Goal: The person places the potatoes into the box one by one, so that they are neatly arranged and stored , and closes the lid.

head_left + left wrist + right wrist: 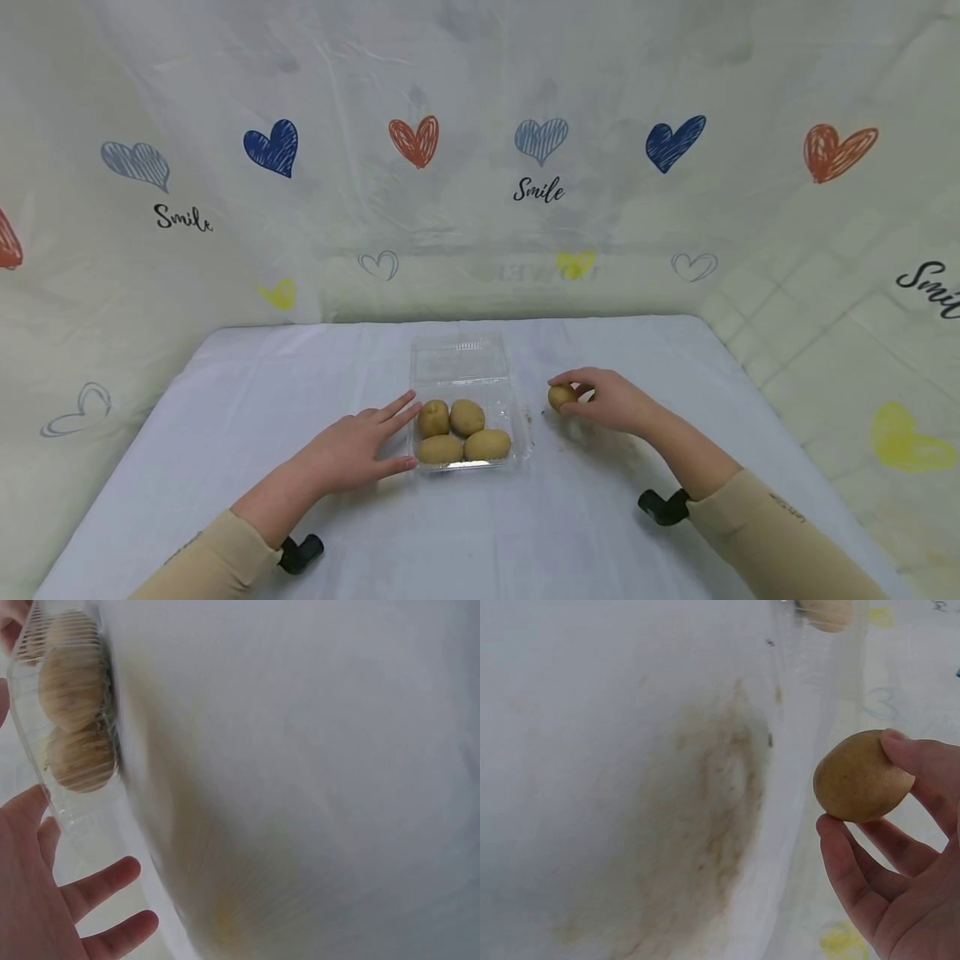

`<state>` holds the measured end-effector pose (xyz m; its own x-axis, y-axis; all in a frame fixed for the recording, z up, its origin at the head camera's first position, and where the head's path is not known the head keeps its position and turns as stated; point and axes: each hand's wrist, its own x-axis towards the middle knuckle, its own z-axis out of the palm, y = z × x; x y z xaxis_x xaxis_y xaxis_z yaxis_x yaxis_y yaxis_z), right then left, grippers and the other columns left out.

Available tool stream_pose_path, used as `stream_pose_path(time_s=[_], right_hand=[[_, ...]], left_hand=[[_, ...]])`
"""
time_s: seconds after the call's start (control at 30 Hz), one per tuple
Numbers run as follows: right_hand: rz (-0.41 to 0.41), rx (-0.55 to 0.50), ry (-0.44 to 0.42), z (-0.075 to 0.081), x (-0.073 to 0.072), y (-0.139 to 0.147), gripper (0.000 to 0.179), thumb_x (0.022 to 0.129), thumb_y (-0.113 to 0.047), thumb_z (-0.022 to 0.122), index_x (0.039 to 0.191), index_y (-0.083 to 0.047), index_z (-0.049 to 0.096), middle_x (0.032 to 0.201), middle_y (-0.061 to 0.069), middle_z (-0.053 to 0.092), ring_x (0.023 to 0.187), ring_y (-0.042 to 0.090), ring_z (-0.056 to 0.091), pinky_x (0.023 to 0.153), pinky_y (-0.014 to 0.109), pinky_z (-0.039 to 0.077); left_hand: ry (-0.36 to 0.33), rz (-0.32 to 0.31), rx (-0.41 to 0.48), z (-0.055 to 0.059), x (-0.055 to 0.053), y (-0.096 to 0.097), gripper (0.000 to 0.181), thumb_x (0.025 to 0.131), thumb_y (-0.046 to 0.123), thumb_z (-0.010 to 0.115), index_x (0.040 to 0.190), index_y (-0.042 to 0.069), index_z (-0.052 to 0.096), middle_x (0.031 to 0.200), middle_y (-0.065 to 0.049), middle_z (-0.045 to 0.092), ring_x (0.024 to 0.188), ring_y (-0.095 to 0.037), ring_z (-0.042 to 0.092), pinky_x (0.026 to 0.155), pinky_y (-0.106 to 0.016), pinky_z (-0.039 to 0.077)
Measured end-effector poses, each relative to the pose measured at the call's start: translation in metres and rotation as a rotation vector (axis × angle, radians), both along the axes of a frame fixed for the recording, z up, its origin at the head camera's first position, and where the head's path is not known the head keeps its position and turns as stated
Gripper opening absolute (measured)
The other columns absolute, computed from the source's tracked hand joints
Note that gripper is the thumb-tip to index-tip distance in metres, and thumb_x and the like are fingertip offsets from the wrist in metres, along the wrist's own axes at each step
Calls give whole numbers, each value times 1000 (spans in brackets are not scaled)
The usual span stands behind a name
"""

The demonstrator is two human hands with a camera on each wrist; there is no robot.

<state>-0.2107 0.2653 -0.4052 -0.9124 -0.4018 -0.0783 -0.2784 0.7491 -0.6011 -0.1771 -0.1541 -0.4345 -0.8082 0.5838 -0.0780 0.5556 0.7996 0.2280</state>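
Observation:
A clear plastic clamshell box [522, 450] stands on the table with its lid [459, 358] folded back. Inside lie several potatoes [487, 444], two in front and two behind. My left hand [348, 454] is at the box's left side, fingers spread and fairly straight, fingertips right at the wall. To the right of the box, my right hand [615, 402] pinches another potato [862, 776] between thumb and fingertips. In the left wrist view, potatoes [73, 686] show through the ribbed box wall, beyond the left hand [34, 877].
A white cloth [465, 533] covers the table. Brown dirt smears [724, 802] and small crumbs mark it right of the box. A pale curtain [480, 67] printed with hearts hangs behind and at the sides. Black wrist cameras [663, 507] sit at both sleeves.

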Motion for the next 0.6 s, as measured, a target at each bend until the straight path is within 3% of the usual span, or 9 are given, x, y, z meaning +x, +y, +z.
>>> stream_pose_path(time_s=[0.2,0.6], right_hand=[[35,-62,-21,13,3,-15,42,90,-29,75,129,-19,66,121,1,65,104,22,64,79,34,53],[116,-150,-9,19,2,-57,38,89,-24,75,126,-21,67,118,-3,66,95,17,65,80,33,54]], left_hand=[[-4,-1,6,2,0,0,85,89,77,42,159,32,23,165,11,14,135,-29,46,102,-56,42],[-18,5,17,3,2,0,87,88,79,41,159,32,23,165,12,14,136,-29,45,103,-57,40]])
